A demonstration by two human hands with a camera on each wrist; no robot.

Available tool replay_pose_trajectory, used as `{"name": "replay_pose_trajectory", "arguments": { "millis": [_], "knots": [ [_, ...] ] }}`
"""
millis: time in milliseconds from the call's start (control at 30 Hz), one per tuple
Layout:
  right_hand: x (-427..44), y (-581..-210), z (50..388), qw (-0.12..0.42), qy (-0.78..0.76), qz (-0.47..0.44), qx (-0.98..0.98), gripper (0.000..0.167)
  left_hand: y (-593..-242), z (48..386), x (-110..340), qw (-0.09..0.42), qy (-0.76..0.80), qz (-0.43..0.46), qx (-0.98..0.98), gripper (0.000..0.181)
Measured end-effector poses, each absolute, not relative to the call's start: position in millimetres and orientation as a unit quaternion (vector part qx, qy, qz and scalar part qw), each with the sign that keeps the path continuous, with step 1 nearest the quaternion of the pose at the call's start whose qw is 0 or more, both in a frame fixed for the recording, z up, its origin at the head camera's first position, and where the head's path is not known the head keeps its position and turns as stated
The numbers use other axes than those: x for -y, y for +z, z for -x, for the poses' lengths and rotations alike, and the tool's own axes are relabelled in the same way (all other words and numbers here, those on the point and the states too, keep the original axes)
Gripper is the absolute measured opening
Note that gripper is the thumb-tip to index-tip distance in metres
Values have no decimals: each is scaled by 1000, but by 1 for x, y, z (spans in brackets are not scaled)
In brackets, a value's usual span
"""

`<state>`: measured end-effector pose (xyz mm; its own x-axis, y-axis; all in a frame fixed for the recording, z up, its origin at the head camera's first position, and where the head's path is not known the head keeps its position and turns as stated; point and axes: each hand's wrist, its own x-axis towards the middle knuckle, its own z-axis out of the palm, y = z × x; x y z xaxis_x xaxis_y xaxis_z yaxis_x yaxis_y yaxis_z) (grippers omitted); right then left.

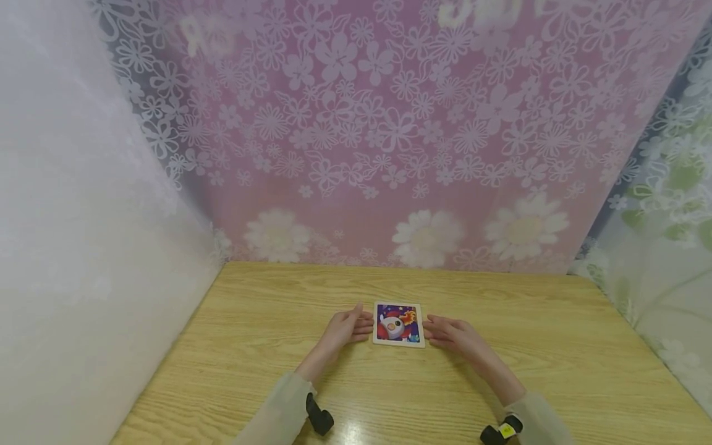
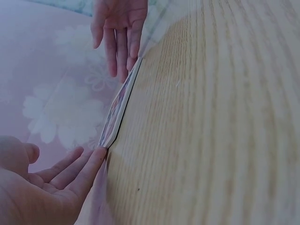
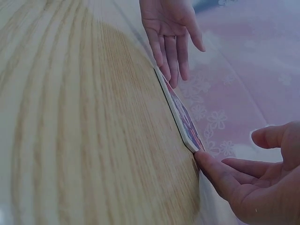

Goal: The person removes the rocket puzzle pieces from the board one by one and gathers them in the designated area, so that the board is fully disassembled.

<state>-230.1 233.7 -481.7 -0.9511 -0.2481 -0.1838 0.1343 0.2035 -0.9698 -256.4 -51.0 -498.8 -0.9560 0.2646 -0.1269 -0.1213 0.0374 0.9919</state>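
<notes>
Toward the far edge of the bench [image 1: 517,309], 1 picture tile [image 1: 398,325] lay flat between the left hand [image 1: 343,329] and right hand [image 1: 457,337], fingers straight, gripping nothing. It looked light, stiff, perhaps slick, best pinched by its 2 side edges.

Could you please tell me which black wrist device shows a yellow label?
The right wrist device bears the yellow label; the left wrist device shows only black.
</notes>
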Motion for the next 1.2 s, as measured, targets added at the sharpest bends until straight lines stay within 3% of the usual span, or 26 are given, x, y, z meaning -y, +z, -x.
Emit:
{"name": "replay_pose_trajectory", "arguments": {
  "millis": [1200],
  "knots": [
    [-236,-480,213,166,-640,75,-746,64,-500,242,58,157,698,-45,-697,58]
  ]
}}
